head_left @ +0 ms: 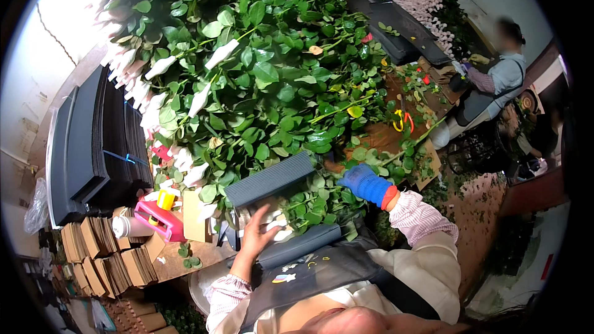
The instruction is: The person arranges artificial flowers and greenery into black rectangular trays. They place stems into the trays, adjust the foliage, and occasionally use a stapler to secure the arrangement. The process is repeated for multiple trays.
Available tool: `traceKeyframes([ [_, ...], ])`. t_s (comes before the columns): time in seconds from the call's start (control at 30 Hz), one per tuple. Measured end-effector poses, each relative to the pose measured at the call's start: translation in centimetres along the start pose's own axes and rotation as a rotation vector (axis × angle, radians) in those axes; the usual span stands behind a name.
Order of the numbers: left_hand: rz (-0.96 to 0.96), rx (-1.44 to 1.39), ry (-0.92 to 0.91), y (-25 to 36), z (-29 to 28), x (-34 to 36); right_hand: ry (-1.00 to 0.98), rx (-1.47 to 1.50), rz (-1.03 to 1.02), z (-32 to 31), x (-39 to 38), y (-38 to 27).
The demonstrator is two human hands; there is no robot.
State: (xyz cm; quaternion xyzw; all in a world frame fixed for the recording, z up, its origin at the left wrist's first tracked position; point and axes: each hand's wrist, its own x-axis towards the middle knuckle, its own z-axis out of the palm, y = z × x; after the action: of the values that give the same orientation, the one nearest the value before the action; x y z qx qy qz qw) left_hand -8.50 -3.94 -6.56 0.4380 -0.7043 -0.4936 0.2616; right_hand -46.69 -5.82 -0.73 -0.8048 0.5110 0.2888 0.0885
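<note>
The wall (65,15) left of the foliage (266,74) is overexposed; fisheye distortion and dark vignetting increase outward from the foliage.

The leaves (266,73) look glossy, the board (272,179) ridged and matt.

blocked ahead: leafy stems (266,73) | blocked left: board stack (93,148) | passable: tabletop (378,137) beside scissors (398,125)

Leafy green stems (266,68) lie across the brown wooden table (382,137) — the flat black sheet stack (102,142) to their left, the yellow-and-orange-handled scissors (397,122) on the table to their right.
</note>
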Motion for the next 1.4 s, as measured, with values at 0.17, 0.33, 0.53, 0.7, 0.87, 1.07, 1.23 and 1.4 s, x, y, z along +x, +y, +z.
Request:
traceKeyframes([
  [0.17,-0.209,-0.16,-0.081,0.7,-0.2,-0.4,0.138,0.04,0.104,-7.9,0.3,0.9],
  [0.33,0.061,0.208,-0.051,-0.2,-0.7,-0.2,1.092,0.136,-0.099,-16.0,10.0,2.0],
  [0.53,0.08,0.293,-0.066,0.1,-0.4,0.1,0.693,0.005,0.005,-19.2,16.1,-0.8],
  [0.7,0.022,0.258,-0.042,0.2,-0.2,-0.5,1.049,0.049,-0.121,-19.2,12.8,0.4],
  [0.87,0.118,0.291,-0.031,-0.9,0.2,-0.2,1.361,0.515,-0.217,-22.0,7.7,2.9],
  [1.07,0.127,0.357,-0.121,-1.9,-0.5,-0.3,1.099,0.373,-0.507,-23.5,2.0,-2.9],
  [1.23,0.189,0.395,0.093,-1.3,0.1,0.8,1.302,-0.065,-0.143,-20.1,-1.6,1.0],
  [1.4,-0.123,-0.282,0.162,-4.4,2.0,-1.1,0.955,0.268,-0.216,-16.9,-7.6,-0.2],
])
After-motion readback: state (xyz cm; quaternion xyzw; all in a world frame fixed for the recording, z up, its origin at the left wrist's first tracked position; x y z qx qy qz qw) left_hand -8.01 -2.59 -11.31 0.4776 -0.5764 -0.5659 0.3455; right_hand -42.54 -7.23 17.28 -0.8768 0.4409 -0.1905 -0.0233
